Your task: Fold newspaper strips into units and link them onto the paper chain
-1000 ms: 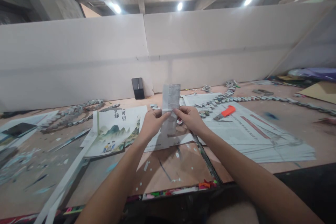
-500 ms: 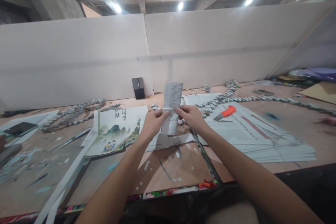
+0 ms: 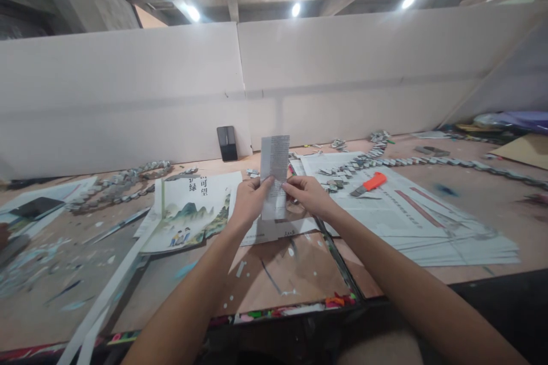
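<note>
A narrow strip of newspaper, printed with small text, stands upright between my hands above the table. My left hand pinches it near its lower middle, thumb across the front. Thumb and fingers of my right hand close on its right edge at about the same height. Beneath and behind the strip lie more newspaper sheets. To the left is a printed page with green mountains. An orange utility knife, blade out, rests on a stack of newspaper to the right.
Chains of small folded paper pieces lie at the left and right. A phone leans on the white partition. Another dark phone lies at the left, near a long metal blade. Pale strips cross the front edge.
The newspaper strip has shifted slightly left and turned a little straighter. My right fingertips now sit nearer its edge. My left hand keeps its pinch.
</note>
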Demonstrator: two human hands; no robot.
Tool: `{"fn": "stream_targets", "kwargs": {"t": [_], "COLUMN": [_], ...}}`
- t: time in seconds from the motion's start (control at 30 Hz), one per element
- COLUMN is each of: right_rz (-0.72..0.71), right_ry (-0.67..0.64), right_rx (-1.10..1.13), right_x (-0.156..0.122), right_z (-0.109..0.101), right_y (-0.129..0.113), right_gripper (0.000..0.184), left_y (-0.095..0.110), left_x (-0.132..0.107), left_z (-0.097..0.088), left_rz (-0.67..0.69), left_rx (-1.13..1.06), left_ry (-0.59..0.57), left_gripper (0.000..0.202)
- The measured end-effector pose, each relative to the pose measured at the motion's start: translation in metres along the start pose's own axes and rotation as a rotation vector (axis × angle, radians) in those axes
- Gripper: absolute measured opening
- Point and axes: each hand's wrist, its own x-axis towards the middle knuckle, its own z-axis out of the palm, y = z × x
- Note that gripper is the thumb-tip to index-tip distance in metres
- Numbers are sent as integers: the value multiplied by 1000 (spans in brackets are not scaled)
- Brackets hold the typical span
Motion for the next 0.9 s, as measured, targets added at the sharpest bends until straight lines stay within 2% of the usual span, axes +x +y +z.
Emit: {"fn": "stream_targets", "kwargs": {"t": [0.1,0.23,0.37,0.67,0.77,0.9], "right_rz": [-12,-91,-32,10,-18,-25], "right_ry": [26,-24,-79,-170,-180,-154], "right_rx": [-1,-51,-149,-224,-206,-252], "right_x": [1,2,2,-3,-2,-1], "right_z": [1,1,1,2,4,7], "right_y": [5,10,11,2,5,9], "right_gripper": [24,18,26,16,14,20], "left_y": [-3,-6,-6,-2,-4,-3], "left_x": [2,3,3,6,8,8], "left_z": [0,-1,-3,-4,-6,-8], "left_rz": [7,37,45,35,25,1], "left_rx": [-56,-30,-11,-153,-195,-214], "left_ry": [2,47,88,166,180,203], "left_gripper": [41,41,41,39,39,43]}}
